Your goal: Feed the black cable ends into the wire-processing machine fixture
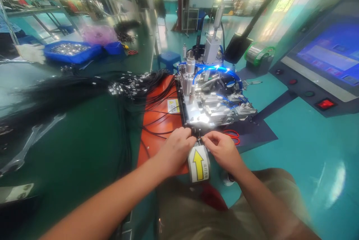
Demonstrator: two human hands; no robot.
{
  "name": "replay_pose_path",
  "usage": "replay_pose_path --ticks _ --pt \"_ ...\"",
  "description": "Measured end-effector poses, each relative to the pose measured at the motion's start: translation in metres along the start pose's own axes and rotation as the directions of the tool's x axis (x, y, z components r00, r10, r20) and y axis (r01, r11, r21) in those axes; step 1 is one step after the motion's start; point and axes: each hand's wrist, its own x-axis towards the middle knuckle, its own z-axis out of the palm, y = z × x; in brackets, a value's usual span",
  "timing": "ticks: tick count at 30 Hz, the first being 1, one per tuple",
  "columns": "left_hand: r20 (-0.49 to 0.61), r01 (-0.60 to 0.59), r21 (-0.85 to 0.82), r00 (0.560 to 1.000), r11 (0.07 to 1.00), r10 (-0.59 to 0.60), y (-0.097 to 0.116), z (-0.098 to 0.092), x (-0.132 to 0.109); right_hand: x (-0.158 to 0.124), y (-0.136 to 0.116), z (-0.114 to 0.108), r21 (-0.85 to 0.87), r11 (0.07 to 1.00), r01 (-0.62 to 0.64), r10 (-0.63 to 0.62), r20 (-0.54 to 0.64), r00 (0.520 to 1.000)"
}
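Note:
My left hand (179, 145) is closed at the front edge of a metal machine (209, 111) with blue air hoses (215, 68). Facing it, my right hand (221, 149) pinches with thumb and forefinger. Between the fingertips is a small dark and metallic spot, too tiny to name, so what either hand holds is unclear. Just below the fingers is a white label with a yellow arrow (198, 164) on a curved part. Thin black cables (157, 120) run across the orange surface (151, 144) on the left of the machine. Red-handled scissors (232, 136) lie close to my right hand.
A thick bundle of black cables (70, 86) with shiny ends covers the green table at left, near two wrenches (33, 141). Behind are a blue tray of small metal parts (70, 50) and a blue stool (169, 58). A solder spool (259, 54) and a screen (331, 55) stand right.

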Motion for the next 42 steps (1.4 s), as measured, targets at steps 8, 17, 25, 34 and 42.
replay_pose_path --ticks 8,17,25,34,42 --pt "-0.016 0.015 -0.031 1.000 0.999 -0.016 0.001 0.000 0.000 0.001 0.000 0.001 -0.032 0.999 0.031 -0.031 0.001 1.000" --pt "-0.032 0.003 -0.032 0.999 0.999 -0.004 0.000 0.000 -0.001 0.002 0.006 0.002 -0.004 1.000 0.015 -0.015 -0.002 1.000" --pt "-0.025 0.003 -0.016 1.000 1.000 -0.003 0.001 0.003 -0.002 0.010 0.003 -0.009 -0.092 0.988 0.128 -0.129 -0.011 0.992" --pt "-0.029 0.005 -0.004 1.000 1.000 -0.005 0.000 0.005 -0.001 0.013 0.003 -0.010 -0.188 0.937 0.294 -0.283 0.080 0.956" --pt "-0.048 0.001 0.002 0.999 1.000 -0.001 0.001 0.005 -0.002 0.009 -0.005 -0.013 -0.275 0.895 0.350 -0.347 0.062 0.936"
